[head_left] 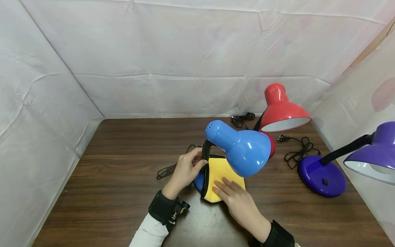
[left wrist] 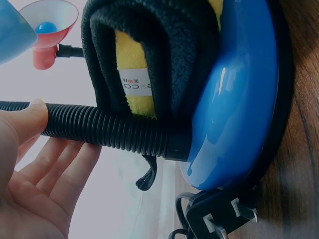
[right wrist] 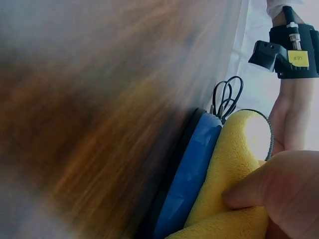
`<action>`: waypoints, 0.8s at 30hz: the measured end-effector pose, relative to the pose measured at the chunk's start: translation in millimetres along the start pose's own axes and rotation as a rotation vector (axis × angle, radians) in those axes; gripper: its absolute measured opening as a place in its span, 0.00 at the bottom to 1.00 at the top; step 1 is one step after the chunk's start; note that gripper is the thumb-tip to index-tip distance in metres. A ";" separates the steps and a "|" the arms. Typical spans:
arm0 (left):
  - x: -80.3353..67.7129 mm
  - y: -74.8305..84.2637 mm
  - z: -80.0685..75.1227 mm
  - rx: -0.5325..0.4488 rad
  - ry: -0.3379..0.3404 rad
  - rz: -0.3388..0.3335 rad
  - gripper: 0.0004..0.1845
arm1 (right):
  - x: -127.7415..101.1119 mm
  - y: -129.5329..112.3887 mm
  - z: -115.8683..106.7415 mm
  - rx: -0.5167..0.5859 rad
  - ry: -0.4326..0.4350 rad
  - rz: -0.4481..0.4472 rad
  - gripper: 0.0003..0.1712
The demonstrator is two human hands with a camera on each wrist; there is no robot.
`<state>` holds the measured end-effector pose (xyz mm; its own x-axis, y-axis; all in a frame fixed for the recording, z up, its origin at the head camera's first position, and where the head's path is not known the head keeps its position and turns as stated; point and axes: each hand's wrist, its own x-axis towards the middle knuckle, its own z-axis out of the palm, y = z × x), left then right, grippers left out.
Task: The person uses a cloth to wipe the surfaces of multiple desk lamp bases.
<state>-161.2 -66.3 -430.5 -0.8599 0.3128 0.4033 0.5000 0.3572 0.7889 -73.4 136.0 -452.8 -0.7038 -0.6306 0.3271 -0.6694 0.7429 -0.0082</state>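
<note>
A blue desk lamp (head_left: 247, 151) stands near the middle of the table, its shade tilted toward the right. My left hand (head_left: 185, 169) holds its black ribbed neck (left wrist: 119, 130) between thumb and fingers. Over the lamp's blue base (left wrist: 239, 89) lies a yellow cloth (head_left: 226, 168) with a dark edge and dark underside. The cloth is folded up beside the neck and shows a white label (left wrist: 135, 82). My right hand (head_left: 239, 202) rests on the cloth with fingers extended, and its thumb (right wrist: 249, 189) touches the yellow side. Much of the base is hidden under the cloth.
Behind the blue lamp stands a red lamp (head_left: 285, 115) with a coiled black cord (head_left: 243, 119). A purple lamp (head_left: 322, 176) is at the right, its cord (head_left: 299, 151) bundled beside it. The blue lamp's cord (head_left: 166, 171) lies left of its base. White sheeting (head_left: 185, 96) encloses the table.
</note>
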 end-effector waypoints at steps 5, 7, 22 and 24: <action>0.4 -1.2 0.1 0.018 0.008 0.006 0.14 | 5.8 4.3 1.1 0.003 -0.014 0.015 0.26; 0.6 -1.5 0.2 0.020 0.010 0.007 0.14 | 9.0 6.8 1.8 0.004 -0.033 0.032 0.27; 0.2 0.6 0.4 0.037 0.016 0.018 0.14 | 38.3 37.2 18.0 -0.036 0.082 0.056 0.13; 0.0 0.6 0.5 0.036 0.016 0.019 0.14 | 41.4 39.8 19.0 -0.024 0.108 0.050 0.12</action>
<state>-160.9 -65.6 -430.2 -0.8517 0.3058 0.4255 0.5192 0.3833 0.7639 -133.7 135.2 -457.5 -0.7058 -0.5652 0.4270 -0.6270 0.7790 -0.0053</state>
